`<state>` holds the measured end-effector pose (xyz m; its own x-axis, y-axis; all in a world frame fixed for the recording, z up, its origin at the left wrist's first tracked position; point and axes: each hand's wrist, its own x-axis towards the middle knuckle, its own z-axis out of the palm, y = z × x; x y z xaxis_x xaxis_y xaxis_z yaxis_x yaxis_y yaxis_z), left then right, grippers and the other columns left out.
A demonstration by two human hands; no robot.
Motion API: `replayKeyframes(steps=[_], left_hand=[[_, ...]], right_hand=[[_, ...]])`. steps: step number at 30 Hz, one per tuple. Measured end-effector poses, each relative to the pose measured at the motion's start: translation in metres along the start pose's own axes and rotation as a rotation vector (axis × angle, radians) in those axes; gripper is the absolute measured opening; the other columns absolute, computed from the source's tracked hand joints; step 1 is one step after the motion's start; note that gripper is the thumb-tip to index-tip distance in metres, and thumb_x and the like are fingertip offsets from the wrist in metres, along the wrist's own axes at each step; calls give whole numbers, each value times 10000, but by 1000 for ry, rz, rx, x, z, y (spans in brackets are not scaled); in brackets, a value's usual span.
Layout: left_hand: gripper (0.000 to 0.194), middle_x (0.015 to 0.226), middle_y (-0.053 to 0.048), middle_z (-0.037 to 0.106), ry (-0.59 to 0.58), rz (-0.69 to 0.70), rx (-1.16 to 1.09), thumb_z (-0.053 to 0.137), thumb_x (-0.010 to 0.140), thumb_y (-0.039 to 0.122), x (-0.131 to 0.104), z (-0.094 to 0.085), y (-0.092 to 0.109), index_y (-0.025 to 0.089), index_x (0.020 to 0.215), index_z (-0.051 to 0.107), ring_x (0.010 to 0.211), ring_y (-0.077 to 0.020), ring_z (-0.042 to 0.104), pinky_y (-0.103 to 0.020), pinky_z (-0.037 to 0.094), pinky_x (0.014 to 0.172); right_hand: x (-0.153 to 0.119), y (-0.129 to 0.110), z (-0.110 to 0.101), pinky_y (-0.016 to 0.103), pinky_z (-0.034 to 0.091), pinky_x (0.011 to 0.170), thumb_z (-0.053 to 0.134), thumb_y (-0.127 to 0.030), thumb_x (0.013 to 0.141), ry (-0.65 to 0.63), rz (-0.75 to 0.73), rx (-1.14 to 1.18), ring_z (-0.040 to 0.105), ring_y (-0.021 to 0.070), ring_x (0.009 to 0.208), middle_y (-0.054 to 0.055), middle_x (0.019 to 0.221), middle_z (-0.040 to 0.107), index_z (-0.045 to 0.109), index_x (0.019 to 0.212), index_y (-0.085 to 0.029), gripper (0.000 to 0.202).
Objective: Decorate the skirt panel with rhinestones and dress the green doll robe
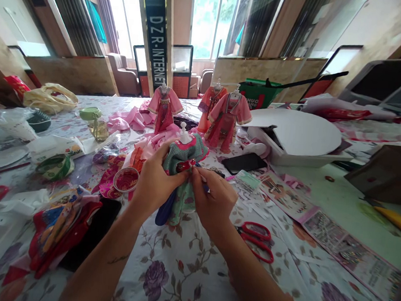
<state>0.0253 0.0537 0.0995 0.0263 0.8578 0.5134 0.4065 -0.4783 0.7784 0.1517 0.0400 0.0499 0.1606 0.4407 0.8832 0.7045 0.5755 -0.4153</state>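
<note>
A small dress form [184, 134] with a white knobbed top wears a teal garment [192, 146] with pink trim and a green skirt. My left hand [158, 177] is wrapped round its left side, thumb at the waist. Around the waist is a red band [185, 165]. My right hand [213, 194] pinches at the front of that band, thumb and forefinger together; what lies between the fingertips is too small to make out. Dark blue cloth [165, 209] hangs below my left hand.
Three dressed stands, one of them pink [164, 109], are behind. Red scissors [257, 241] lie at the right, a black phone [244, 163] beyond them. Bright fabrics [60, 227], a black tablet-like object [89, 234] and a green bowl [55, 167] are at the left.
</note>
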Motion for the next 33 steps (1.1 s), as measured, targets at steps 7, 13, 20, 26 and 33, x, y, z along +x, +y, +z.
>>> replayKeyframes(steps=[7, 13, 20, 26, 33], left_hand=[[483, 1023, -10, 676, 15, 6, 15, 726, 624, 151, -1, 1, 1, 209, 1086, 597, 917, -203, 632, -300, 512, 814], [503, 1003, -10, 680, 15, 7, -20, 707, 626, 126, -1, 3, -3, 203, 1110, 594, 889, -193, 637, -286, 518, 798], [535, 1021, -18, 674, -9, -4, -79, 738, 624, 148, 4, -2, -5, 201, 1133, 585, 910, -186, 635, -292, 513, 825], [582, 1077, -32, 663, -42, 7, -138, 760, 600, 147, 8, -7, -12, 218, 1149, 581, 954, -200, 630, -314, 517, 837], [566, 1047, -30, 672, -89, 7, -174, 753, 606, 146, 7, -7, -13, 214, 1142, 583, 926, -196, 640, -305, 528, 817]], right_hand=[[6, -9, 0, 244, 439, 551, 555, -204, 864, -24, 39, -43, 590, 126, 529, 1, 601, 645, 644, 750, -185, 146], [4, -2, 3, 264, 454, 580, 541, -192, 868, -64, -57, -52, 594, 144, 561, 30, 633, 656, 660, 773, -188, 152], [3, -2, 8, 265, 529, 520, 554, -277, 868, -66, 368, 325, 634, 153, 519, 8, 608, 667, 661, 802, -194, 151], [1, -8, 4, 264, 551, 558, 585, -274, 845, -52, 448, 430, 664, 157, 576, 5, 655, 684, 657, 802, -195, 115], [-3, -6, 1, 241, 498, 529, 566, -259, 862, -73, 303, 226, 638, 138, 529, -2, 616, 677, 667, 802, -195, 133]])
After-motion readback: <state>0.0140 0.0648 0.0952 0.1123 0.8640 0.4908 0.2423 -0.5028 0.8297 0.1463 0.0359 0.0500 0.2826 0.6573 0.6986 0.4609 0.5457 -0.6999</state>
